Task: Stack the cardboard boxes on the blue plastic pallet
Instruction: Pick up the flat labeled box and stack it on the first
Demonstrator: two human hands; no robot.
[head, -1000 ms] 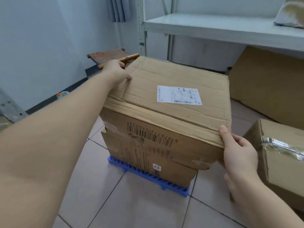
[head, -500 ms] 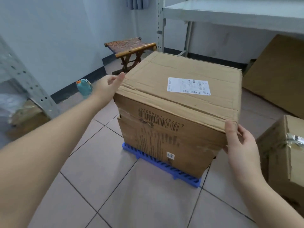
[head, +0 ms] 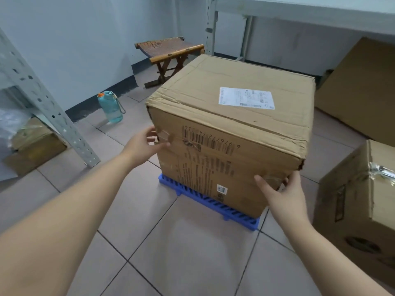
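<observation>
A large brown cardboard box (head: 235, 82) with a white shipping label on top sits on a lower cardboard box (head: 213, 189), their fronts nearly flush. The stack rests on the blue plastic pallet (head: 235, 213), of which only the near edge shows. My left hand (head: 145, 142) grips the left front corner at about the seam, thumb on the front face. My right hand (head: 280, 195) clasps the right front corner lower down, below a torn spot, with its fingers round the side.
Another cardboard box (head: 352, 199) with tape stands on the tiled floor at right. A flat cardboard sheet (head: 359, 86) leans at the back right under a grey shelf (head: 299, 9). A folding stool (head: 168, 48), a blue water bottle (head: 111, 107) and a slanted metal upright (head: 42, 99) lie to the left.
Both hands have come down from the box's top edges to its front corners. The upper box, earlier offset, now sits squarer over the lower one. The view has pulled back.
</observation>
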